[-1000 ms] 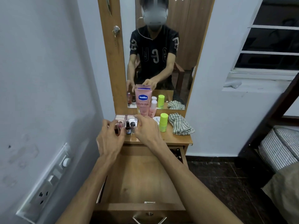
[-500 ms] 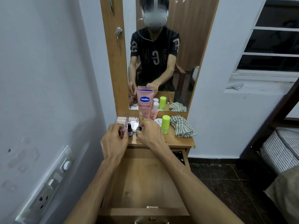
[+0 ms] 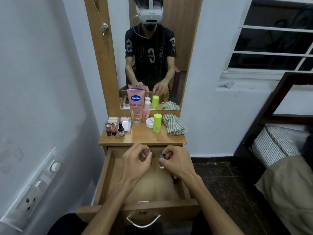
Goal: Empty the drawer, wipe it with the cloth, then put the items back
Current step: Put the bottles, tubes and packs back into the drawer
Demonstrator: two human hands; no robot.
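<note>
**Both hands over the open drawer, each pinching a small bottle**

The left hand [image 3: 135,164] hovers above the far end of the pulled-out drawer [image 3: 105,177], its thumb and fingers curled around a small item with a pinkish top [image 3: 147,152] that is mostly hidden. The right hand [image 3: 176,162] sits just beside it, pinching a small clear bottle with a dark cap [image 3: 162,160] that hangs upright over the drawer floor. On the tabletop [image 3: 144,137] behind stand three little bottles [image 3: 115,128] at the left, a pink Vaseline tube [image 3: 136,106], a slim pink bottle [image 3: 146,111], a white jar [image 3: 149,122] and a green stick [image 3: 157,122]. The striped cloth [image 3: 174,124] lies crumpled at the right edge, apart from both hands
</note>
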